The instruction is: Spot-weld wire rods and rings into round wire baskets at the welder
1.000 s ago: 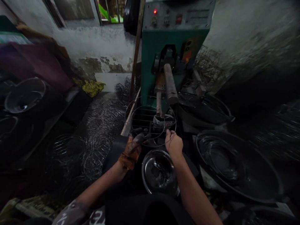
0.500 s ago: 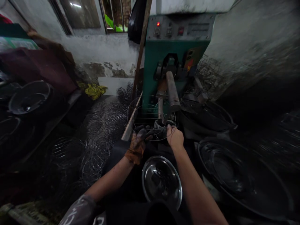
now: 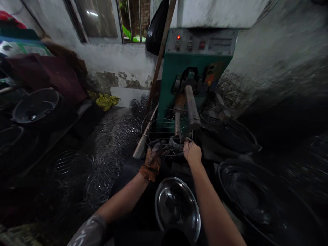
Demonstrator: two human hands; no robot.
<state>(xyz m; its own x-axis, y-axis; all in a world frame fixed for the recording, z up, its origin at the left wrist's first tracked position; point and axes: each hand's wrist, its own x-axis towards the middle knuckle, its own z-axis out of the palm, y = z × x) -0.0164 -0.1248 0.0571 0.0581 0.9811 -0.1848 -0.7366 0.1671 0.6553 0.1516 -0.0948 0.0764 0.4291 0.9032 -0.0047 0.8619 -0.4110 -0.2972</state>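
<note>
A round wire rack (image 3: pixel 160 131) with parallel cross wires lies under the two metal arms (image 3: pixel 192 107) of a green machine (image 3: pixel 197 65). My left hand (image 3: pixel 153 158), in a worn brown glove, grips the rack's near left edge. My bare right hand (image 3: pixel 191 151) is closed in a fist on the rack's near right rim, just below the thicker arm. A shiny steel bowl (image 3: pixel 177 206) sits between my forearms, closer to me.
A heap of wire racks (image 3: pixel 107 153) covers the floor at left. Large dark basins (image 3: pixel 246 194) stand at right, another basin (image 3: pixel 33 109) at far left. A wooden pole (image 3: pixel 161 51) leans beside the machine. A yellow rag (image 3: pixel 106 101) lies by the wall.
Both hands have kept hold of the rack and edged forward, closer to the machine's arms. The view has tilted up and the bowl sits lower in the picture.
</note>
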